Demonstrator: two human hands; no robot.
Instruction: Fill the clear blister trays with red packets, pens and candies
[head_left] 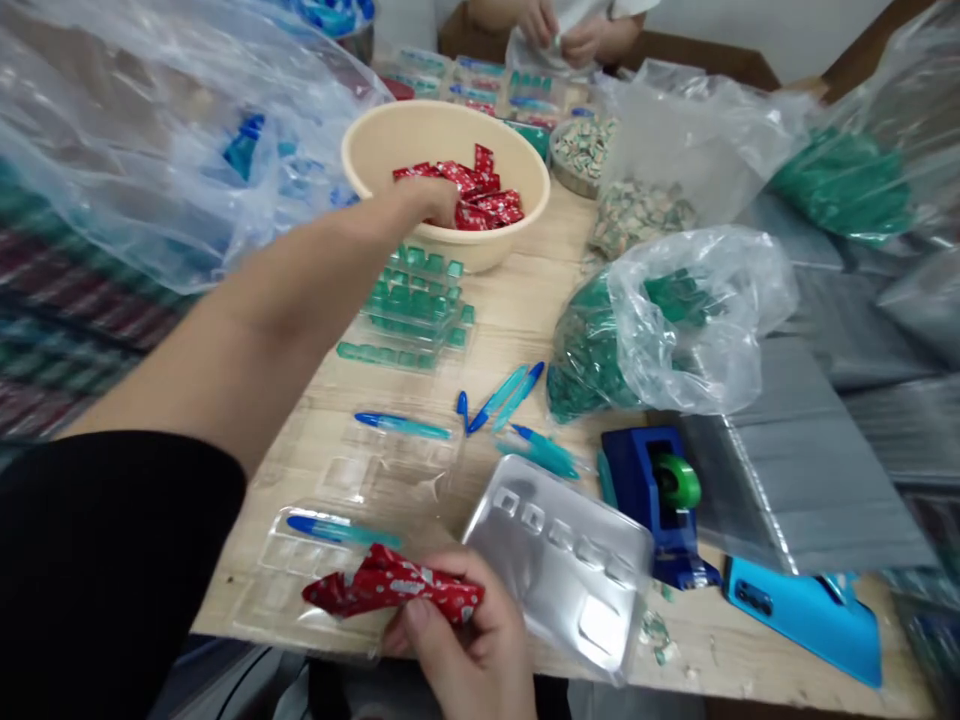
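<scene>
the left hand (pixel 431 200) is reaching over the rim of the cream bowl (pixel 360 150), and its fingers are sinking among the loose red packets (pixel 487 200), so whether they are apart or closed is not showing. the black sleeve (pixel 112 570) is filling the lower left corner and hiding the table edge there. the right hand (pixel 465 650) is being cut off by the bottom edge, with only the knuckles and thumb showing.

the red packet bundle (pixel 390 590) is lying crosswise in the right hand, with the fingers and thumb clamping its right end and the rest sticking out to the left, over a clear blister tray (pixel 300 560) that is holding a blue pen (pixel 337 530).

at the far left, a large clear bag (pixel 150 130) is slumping beside the bowl. just in front of the bowl, under the left forearm, a stack of green-filled trays (pixel 416 300) is sitting on the wooden table (pixel 525 300). more blue pens (pixel 499 400) are lying loose in the middle of the table. a silvery tray (pixel 562 560) is resting just right of the right hand, touching a blue tape dispenser (pixel 652 480). behind that, a bag of green pieces (pixel 660 320) is bulging open. a blue phone (pixel 802 610) is lying near the right edge. at the top, another person's hands (pixel 562 30) are working on something too small to make out.
</scene>
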